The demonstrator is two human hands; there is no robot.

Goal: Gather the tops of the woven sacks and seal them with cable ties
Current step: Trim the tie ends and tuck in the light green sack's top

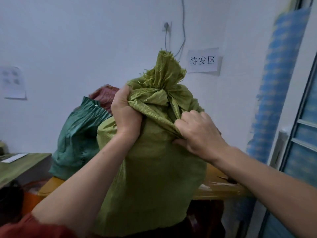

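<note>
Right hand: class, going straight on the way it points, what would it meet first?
The yellow-green woven sack, whose fold the right hand grips; beyond, probably the left hand, depth unclear.

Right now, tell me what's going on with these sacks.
A person has both hands on the light green sack, which stands upright in front of them. The left hand grips a bunch of fabric just below the neck, and the right hand pinches a fold on the other side. The frayed top is already gathered and sticks up, but no cable tie shows. A dark green sack and a reddish sack sit behind.
</note>
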